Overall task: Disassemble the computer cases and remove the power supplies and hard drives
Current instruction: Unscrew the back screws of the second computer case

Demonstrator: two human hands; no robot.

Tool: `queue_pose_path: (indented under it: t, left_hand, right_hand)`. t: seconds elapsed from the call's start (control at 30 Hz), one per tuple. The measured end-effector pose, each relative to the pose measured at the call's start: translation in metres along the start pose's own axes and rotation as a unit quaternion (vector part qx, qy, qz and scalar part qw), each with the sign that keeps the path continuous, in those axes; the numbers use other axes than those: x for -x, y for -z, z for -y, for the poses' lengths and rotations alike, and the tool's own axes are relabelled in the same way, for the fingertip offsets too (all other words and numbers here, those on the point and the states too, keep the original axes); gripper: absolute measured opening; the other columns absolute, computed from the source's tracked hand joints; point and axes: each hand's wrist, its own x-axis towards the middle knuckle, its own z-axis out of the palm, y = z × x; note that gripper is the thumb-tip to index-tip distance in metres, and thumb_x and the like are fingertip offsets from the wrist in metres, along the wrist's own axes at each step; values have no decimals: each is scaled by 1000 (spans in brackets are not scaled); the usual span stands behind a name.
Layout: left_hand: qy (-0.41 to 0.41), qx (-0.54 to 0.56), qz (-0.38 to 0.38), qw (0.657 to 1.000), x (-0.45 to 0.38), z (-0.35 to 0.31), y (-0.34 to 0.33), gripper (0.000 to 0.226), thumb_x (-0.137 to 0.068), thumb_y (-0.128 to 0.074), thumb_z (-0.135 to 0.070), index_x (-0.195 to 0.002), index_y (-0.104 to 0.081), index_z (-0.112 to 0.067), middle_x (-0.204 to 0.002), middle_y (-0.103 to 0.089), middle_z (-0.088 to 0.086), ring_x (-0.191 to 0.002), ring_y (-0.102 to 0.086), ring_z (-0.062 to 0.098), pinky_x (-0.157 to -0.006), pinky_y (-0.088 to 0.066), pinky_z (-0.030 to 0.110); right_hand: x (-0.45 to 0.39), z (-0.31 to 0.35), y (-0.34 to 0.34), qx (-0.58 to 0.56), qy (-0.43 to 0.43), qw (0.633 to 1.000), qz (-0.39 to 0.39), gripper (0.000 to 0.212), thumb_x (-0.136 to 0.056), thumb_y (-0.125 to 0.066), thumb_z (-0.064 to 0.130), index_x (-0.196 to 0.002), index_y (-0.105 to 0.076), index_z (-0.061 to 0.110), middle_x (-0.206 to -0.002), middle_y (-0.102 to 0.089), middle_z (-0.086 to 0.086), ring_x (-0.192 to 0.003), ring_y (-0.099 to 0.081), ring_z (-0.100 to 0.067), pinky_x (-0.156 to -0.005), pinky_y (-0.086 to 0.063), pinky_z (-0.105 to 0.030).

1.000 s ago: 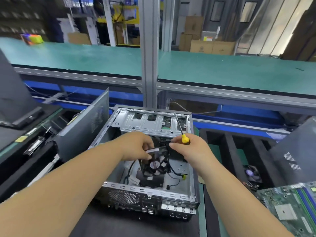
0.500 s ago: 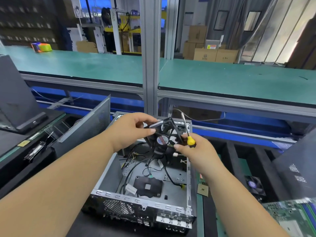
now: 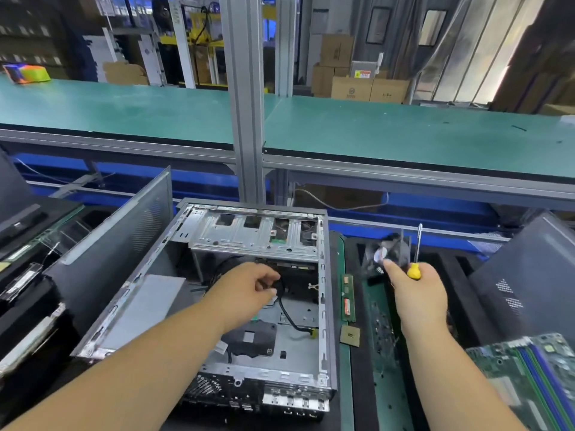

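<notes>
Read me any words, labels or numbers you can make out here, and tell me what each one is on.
None can be read.
Red sticker on the memory stick: too small.
Label on the far cardboard box: blurred.
Logo on the carton below it: blurred.
Sticker on the fan: motion-blurred.

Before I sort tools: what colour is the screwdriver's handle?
Yellow; the screwdriver shows best in the head view.

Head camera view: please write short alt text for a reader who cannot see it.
A person's left hand grips black cables inside an open computer case, while the right hand holds a yellow-handled screwdriver and a blurred black fan beside it.
</notes>
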Motion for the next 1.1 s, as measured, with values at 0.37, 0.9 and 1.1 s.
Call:
queue_pose_path:
  t: [0.37, 0.9, 1.1]
  left_hand:
    - [79, -10, 9, 997, -4, 34, -10, 15, -92, -64, -20, -96, -68, -34, -90, -62, -17, -77, -55, -2, -69, -42, 16]
    - [17, 47, -44, 998, 22, 13, -1, 23, -92, -63, -15, -102, -71, -34, -99, -65, -14, -83, -61, 2, -64, -46, 10]
    - [4, 29, -63, 998, 49, 21, 12, 23, -91, -65, -18, -100, -71, -39, -101, -63, -17, -88, -58, -5, -77, -45, 13]
  right_hand:
    - [-15, -86, -5, 204, -106, 973, 27, 40, -86, -74, 38, -79, -46, 11, -65, -54, -10, -54, -48, -27, -50, -34, -31]
    - [-12, -91, 2, 255, -119, 955, 94, 22, -96, -59, 34, -93, -62, 12, -76, -60, -4, -68, -53, -24, -61, -40, -34]
    - [-5, -71, -8, 195, -103, 969, 107, 20, -93, -59, 29, -90, -60, 9, -76, -62, -9, -67, -52, -27, -63, -40, -36]
